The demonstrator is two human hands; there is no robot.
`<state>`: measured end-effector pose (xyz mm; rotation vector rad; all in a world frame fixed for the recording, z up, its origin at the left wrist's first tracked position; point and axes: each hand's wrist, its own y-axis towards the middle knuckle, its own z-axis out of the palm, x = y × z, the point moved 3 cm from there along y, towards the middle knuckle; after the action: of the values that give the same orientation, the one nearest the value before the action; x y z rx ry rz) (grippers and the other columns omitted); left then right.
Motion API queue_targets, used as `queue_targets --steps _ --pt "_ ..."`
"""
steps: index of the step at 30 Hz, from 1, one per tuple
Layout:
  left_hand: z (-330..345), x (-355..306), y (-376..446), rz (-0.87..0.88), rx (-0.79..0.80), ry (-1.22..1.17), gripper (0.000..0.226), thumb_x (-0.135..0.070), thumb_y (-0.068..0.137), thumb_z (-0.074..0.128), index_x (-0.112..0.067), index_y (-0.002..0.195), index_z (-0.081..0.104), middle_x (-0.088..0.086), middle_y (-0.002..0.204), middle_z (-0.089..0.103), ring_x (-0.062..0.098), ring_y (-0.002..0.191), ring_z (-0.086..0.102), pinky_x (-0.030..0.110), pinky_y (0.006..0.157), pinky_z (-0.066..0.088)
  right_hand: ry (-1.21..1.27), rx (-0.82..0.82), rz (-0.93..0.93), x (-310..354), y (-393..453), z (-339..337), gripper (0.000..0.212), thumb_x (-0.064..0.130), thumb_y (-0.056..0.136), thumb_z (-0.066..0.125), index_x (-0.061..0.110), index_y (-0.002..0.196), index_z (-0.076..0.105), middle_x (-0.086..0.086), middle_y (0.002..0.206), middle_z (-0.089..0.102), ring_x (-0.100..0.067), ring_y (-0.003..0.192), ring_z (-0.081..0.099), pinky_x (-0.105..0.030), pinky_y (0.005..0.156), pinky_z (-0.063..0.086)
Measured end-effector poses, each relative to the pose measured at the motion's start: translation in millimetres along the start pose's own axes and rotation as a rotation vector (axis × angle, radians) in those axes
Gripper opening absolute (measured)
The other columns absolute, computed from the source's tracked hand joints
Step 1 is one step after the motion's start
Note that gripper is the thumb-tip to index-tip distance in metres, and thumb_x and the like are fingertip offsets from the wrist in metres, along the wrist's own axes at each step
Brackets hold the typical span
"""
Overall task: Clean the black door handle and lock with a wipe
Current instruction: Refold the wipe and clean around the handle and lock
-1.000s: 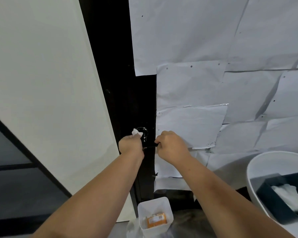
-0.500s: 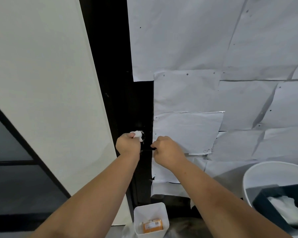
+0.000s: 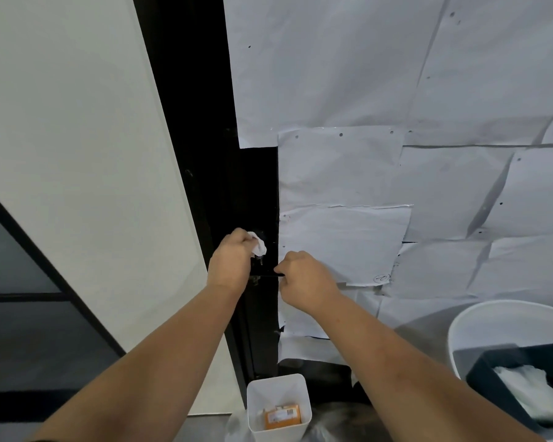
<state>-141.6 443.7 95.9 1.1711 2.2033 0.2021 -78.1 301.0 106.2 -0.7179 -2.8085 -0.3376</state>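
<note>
A black door [image 3: 256,193] stands ahead, mostly covered with white paper sheets. My left hand [image 3: 232,261] is closed on a crumpled white wipe [image 3: 258,245] and presses it against the black lock, which is almost hidden behind the wipe. Just below, the thin black door handle [image 3: 267,276] runs level between my hands. My right hand [image 3: 305,277] grips the handle's right end with fingers curled around it.
A white bin [image 3: 280,406] holding an orange packet [image 3: 281,416] sits on the floor below the door. A white round tub [image 3: 479,327] at the lower right holds a dark box [image 3: 492,368] of white wipes. A pale wall is on the left.
My left hand has moved the wipe slightly up and right over the lock. The right hand stays on the handle. The camera has tilted a little.
</note>
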Motion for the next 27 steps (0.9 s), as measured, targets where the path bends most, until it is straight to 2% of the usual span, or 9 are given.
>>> queue_targets --steps 1,3,6,8,12,14,19,23,27 --pt "2 1 1 0.094 0.024 0.107 0.012 -0.011 0.084 0.068 -0.021 0.091 0.068 -0.005 0.094 0.06 0.019 0.088 0.059 0.036 0.07 0.053 -0.003 -0.003 0.0 0 0 0 0.033 0.007 0.079 0.047 0.008 0.104 0.068 -0.008 0.102 0.061 -0.025 0.102 0.052 -0.039 0.075 0.053" --pt "12 2 11 0.312 0.098 0.336 0.035 0.006 0.068 0.077 -0.01 0.098 0.071 0.002 0.1 0.058 0.022 0.09 0.055 0.034 0.061 0.054 -0.002 -0.012 0.003 1 1 0 0.033 0.008 0.08 0.047 0.009 0.104 0.068 -0.007 0.101 0.061 -0.025 0.101 0.051 -0.039 0.075 0.053" --pt "8 -3 19 0.384 0.225 0.441 0.04 0.009 0.066 0.075 -0.014 0.099 0.072 0.0 0.103 0.056 0.02 0.092 0.051 0.03 0.06 0.053 -0.004 -0.017 0.012 2 2 0 0.031 0.008 0.08 0.047 0.009 0.103 0.069 -0.007 0.102 0.061 -0.024 0.101 0.051 -0.038 0.075 0.053" --pt "3 -6 18 0.392 0.212 0.453 0.039 0.007 0.068 0.076 -0.016 0.099 0.07 0.0 0.103 0.055 0.019 0.091 0.052 0.028 0.06 0.052 -0.005 -0.016 0.015 1 2 0 0.031 0.008 0.08 0.047 0.009 0.102 0.069 -0.007 0.102 0.061 -0.024 0.101 0.052 -0.039 0.075 0.053" --pt "0 2 10 0.183 0.128 0.254 0.039 0.005 0.061 0.084 -0.015 0.093 0.076 0.007 0.088 0.06 0.025 0.072 0.062 0.03 0.056 0.055 0.001 -0.009 0.005 1 2 -1 0.035 0.006 0.081 0.047 0.01 0.109 0.068 -0.008 0.105 0.062 -0.025 0.104 0.052 -0.041 0.077 0.053" --pt "3 7 11 0.18 0.095 0.227 0.035 0.005 0.062 0.083 -0.012 0.092 0.076 0.01 0.085 0.061 0.025 0.066 0.064 0.027 0.057 0.055 -0.002 -0.009 0.012 2 3 -2 0.036 0.006 0.081 0.047 0.01 0.11 0.068 -0.008 0.105 0.061 -0.025 0.104 0.051 -0.04 0.076 0.053" --pt "3 -6 12 0.311 0.174 0.458 0.037 0.01 0.06 0.081 -0.01 0.089 0.072 0.003 0.094 0.057 0.02 0.081 0.056 0.025 0.054 0.051 -0.038 -0.024 0.026 4 3 -1 0.031 0.008 0.08 0.046 0.01 0.101 0.069 -0.006 0.098 0.06 -0.024 0.097 0.052 -0.036 0.071 0.052" --pt "-1 -13 16 0.431 0.243 0.544 0.039 0.009 0.074 0.071 -0.013 0.106 0.067 0.001 0.111 0.052 0.02 0.097 0.05 0.025 0.063 0.051 -0.025 -0.023 0.024 4 3 -2 0.03 0.008 0.08 0.047 0.009 0.102 0.069 -0.007 0.101 0.061 -0.025 0.098 0.052 -0.038 0.073 0.052" --pt "-1 -8 18 0.412 0.181 0.426 0.037 0.003 0.08 0.069 -0.018 0.11 0.068 -0.001 0.11 0.052 0.019 0.096 0.052 0.027 0.066 0.051 -0.026 -0.016 0.022 5 1 -2 0.031 0.007 0.08 0.047 0.007 0.101 0.068 -0.007 0.1 0.061 -0.025 0.098 0.052 -0.04 0.073 0.053"
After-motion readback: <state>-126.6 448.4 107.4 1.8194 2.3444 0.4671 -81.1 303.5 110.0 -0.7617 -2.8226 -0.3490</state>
